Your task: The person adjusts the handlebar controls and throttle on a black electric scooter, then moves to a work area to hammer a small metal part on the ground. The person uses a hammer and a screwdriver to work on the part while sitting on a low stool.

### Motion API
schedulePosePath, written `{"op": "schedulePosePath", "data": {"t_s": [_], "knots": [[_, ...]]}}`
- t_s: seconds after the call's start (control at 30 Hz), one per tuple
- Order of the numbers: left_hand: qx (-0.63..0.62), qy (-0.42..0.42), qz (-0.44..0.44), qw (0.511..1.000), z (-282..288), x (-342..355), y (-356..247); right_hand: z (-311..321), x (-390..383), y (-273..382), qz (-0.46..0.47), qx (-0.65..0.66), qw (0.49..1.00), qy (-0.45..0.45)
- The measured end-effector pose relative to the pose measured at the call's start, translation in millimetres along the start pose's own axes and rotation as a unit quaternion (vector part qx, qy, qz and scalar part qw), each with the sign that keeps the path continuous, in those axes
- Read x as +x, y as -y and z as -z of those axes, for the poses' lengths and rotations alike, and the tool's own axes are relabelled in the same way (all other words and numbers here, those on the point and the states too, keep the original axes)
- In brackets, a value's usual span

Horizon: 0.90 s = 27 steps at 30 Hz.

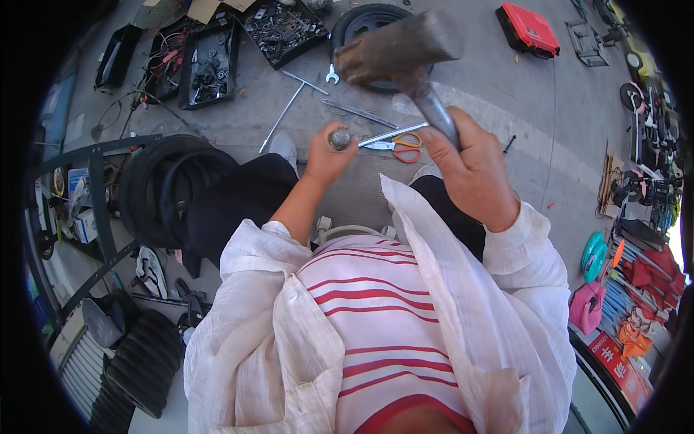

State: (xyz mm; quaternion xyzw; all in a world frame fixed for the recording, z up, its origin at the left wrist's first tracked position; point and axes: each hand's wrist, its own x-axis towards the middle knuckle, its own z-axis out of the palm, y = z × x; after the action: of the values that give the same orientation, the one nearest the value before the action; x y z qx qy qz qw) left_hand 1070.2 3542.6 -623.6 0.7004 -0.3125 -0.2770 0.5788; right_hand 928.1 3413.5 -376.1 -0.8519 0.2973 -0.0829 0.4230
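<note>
My right hand [473, 170] grips a hammer by its metal handle [438, 114]. The heavy, worn hammer head [397, 52] is raised, slightly blurred, above the floor in front of me. My left hand [329, 159] is closed around an upright round-ended metal bar [340, 138], seen end-on; its lower part and whatever it rests on are hidden. Beyond my hands on the floor lie scissors [406, 153] with orange and red handles, a shiny metal rod [394, 134], a flat metal bar [359, 113], a T-handle wrench [288, 112] and an open-ended wrench [332, 74].
Black trays of metal parts [283, 32] stand at the far left, beside a wheel with a tyre [361, 23]. A red case [528, 30] sits far right. Tyres [148, 181] and a metal rack [100, 210] are by my left leg. Assorted goods line the right side.
</note>
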Motion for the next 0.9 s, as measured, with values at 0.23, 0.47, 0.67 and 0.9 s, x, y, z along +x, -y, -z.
{"op": "schedulePosePath", "data": {"t_s": [0.23, 0.47, 0.67, 0.9], "knots": [[-0.012, 0.030, 0.048, 0.998, -1, -12, -12, -54, -42, -47, 0.044, -0.065, 0.996, -0.046], [0.036, 0.051, 0.035, 0.997, 11, -25, -9, -65, -65, -97, -0.079, -0.009, 0.997, 0.011], [0.071, 0.095, 0.173, 0.978, 27, -70, -68, -93, -96, -150, -0.212, 0.121, 0.965, -0.094], [0.102, 0.164, 0.346, 0.918, 32, -109, -95, -131, -127, -191, -0.342, 0.204, 0.914, -0.074]]}}
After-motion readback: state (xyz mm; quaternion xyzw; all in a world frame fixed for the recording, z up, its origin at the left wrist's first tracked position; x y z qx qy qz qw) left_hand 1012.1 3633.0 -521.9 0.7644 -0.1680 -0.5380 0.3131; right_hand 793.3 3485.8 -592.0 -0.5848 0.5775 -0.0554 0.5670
